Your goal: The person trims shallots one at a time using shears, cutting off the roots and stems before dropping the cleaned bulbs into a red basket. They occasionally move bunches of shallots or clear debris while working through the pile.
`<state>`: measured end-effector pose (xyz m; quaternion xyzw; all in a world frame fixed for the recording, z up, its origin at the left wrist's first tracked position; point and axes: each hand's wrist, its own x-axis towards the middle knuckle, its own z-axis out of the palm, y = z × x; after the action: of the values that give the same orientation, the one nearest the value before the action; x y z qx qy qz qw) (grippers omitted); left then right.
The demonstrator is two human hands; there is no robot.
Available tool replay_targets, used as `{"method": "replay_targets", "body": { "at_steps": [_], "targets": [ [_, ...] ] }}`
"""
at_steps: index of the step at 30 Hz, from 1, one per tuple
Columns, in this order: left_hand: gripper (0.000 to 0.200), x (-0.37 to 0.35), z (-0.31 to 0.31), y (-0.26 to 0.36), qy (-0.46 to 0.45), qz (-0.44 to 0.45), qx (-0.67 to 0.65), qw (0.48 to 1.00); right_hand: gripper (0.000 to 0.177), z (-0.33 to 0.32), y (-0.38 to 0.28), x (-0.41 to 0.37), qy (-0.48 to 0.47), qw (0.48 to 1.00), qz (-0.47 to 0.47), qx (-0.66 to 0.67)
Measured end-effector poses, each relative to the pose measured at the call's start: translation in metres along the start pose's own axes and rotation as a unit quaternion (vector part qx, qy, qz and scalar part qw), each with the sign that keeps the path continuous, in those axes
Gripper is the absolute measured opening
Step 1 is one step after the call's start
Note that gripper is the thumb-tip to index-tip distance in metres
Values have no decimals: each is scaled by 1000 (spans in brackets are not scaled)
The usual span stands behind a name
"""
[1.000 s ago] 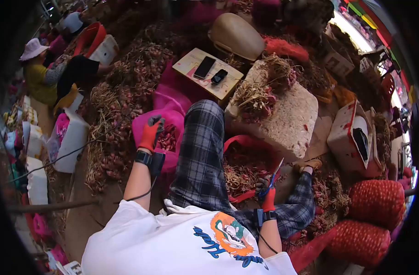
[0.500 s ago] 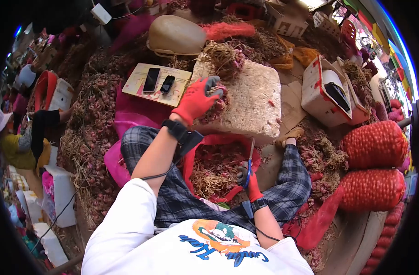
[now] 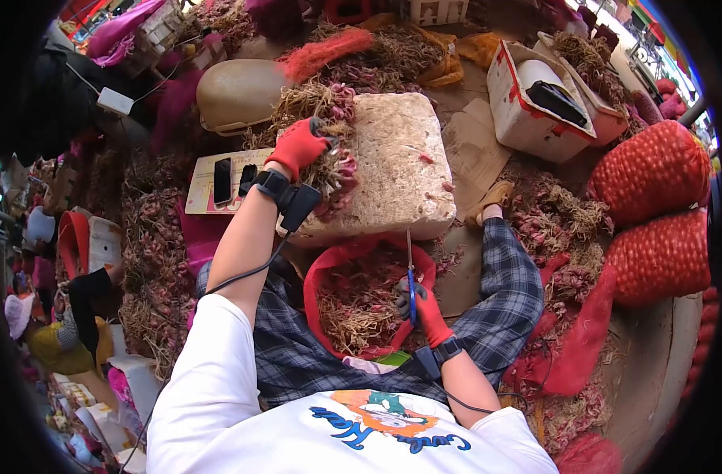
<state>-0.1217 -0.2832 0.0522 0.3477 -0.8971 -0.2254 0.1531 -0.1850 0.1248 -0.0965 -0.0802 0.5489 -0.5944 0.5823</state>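
Nearest, the right hand is gripping scissors firmly, blades pointing up, probably to stay clear of the lap, above the red basket holding trimmings. Farther out, the left hand is clutching a shallot bunch lying on the pale block.

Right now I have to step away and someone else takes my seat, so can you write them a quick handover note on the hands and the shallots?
Left hand: gloved, closed on a bunch of shallots on the left part of the foam block.
Right hand: gloved, holds the scissors, blades up, over the red basin.
Done: dry stalks and trimmings lie in the basin; two filled red mesh sacks stand at the right.
Left: the bunch in hand looks uncut, stalks on; more shallot piles lie around.
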Motion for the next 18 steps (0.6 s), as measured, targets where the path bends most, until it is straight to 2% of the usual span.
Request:
{"method": "replay_targets", "body": {
  "at_steps": [2, 3, 7, 9, 10, 12, 13, 15, 16, 18],
  "targets": [
    [36, 6, -3, -10, -14, 13, -250, 968, 23, 1, -7, -4, -20, 1000, -8, -10],
    [32, 7, -4, -10, -20, 18, -372, 928, 26, 1, -10, -6, -29, 999, -12, -18],
    [26, -39, 20, -17, -88, -145, -546, 821, 29, -4, -4, 3, -113, 990, -67, -60],
    [26, -68, 37, -28, -143, -199, -550, 798, 31, 11, -25, 3, -137, 979, -95, -119],
    [27, -72, 50, -34, -142, -283, -501, 806, 32, 22, -39, 2, -124, 971, -97, -178],
    [27, -80, 44, -37, -179, -73, -372, 908, 35, 54, -77, -1, -97, 946, -95, -293],
    [27, -81, 42, -35, -190, -83, -372, 905, 39, 75, -101, -4, -41, 922, -140, -359],
    [29, -84, 37, -29, -212, -103, -372, 898, 38, 87, -97, 36, -108, 973, -151, -138],
    [29, -88, 40, -23, -191, -147, -431, 870, 39, 100, -108, 47, -126, 981, -142, -32],
    [30, -97, 37, -9, -161, -216, -551, 790, 41, 123, -123, 78, -101, 949, -285, -90]
  ]
}}
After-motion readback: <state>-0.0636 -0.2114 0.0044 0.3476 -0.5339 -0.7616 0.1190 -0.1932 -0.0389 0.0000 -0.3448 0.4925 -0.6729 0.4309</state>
